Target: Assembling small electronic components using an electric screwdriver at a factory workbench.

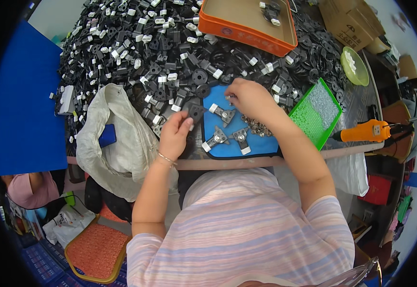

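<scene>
My left hand [172, 136] grips a flat dark plastic piece [195, 112] between thumb and fingers, just left of the blue mat [266, 147]. Over the mat's far edge, the fingers of my right hand [250, 98] are pinched together around a small metal piece [229, 99], partly hidden by the fingertips. Three black-and-white plastic parts with metal centres lie on the mat: one part [223, 115] at the back, another [216, 138] at the front left, a third [241, 139] at the front right. Beneath my right wrist sits a heap of small metal pieces [257, 127].
A large pile of black and white plastic parts [122, 52] covers the table's far left. An orange tin [247, 39] stands behind. To the right are a green tray [332, 125] of small screws, an orange electric screwdriver [366, 131] and a yellow-green bowl [359, 74]. A white sack [93, 126] hangs at the left.
</scene>
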A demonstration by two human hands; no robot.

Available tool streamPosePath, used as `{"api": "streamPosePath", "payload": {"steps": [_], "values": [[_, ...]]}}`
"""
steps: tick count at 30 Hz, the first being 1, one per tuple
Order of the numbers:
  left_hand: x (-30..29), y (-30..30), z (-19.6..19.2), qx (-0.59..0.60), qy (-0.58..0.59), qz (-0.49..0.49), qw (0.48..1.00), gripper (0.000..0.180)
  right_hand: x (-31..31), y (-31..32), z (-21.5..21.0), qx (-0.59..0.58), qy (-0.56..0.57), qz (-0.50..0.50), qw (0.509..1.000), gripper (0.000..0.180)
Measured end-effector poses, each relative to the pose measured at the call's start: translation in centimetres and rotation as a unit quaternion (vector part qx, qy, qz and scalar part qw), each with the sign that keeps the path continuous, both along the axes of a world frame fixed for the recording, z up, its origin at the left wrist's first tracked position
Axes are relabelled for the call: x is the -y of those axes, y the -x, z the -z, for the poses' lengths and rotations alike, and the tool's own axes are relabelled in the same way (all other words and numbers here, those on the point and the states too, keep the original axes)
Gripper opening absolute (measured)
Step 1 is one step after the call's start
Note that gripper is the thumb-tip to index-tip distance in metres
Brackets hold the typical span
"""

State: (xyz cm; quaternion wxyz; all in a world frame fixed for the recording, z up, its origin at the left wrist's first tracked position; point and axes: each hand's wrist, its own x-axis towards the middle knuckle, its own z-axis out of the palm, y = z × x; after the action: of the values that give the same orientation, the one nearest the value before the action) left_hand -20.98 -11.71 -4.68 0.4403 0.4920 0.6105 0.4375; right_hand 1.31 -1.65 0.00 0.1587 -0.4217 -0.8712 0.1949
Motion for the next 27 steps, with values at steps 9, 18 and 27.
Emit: {"api": "streamPosePath", "payload": {"steps": [9,18,27], "values": [[0.7,-0.4,0.7,0.039,0.123,0.04,0.991,0.022,0.2,-1.4,0.5,0.127,0.012,-0.029,0.991,0.012],[1.0,-1.0,-0.4,-0.272,-0.045,0.068,0.959,0.029,0.0,-0.4,2.2,0.119,0.002,0.006,0.993,0.012],[1.1,-1.6,0.2,-0.266,-0.082,0.057,0.959,0.034,0.8,2.5,-0.1,-0.051,0.173,-0.072,0.981,0.013]]}}
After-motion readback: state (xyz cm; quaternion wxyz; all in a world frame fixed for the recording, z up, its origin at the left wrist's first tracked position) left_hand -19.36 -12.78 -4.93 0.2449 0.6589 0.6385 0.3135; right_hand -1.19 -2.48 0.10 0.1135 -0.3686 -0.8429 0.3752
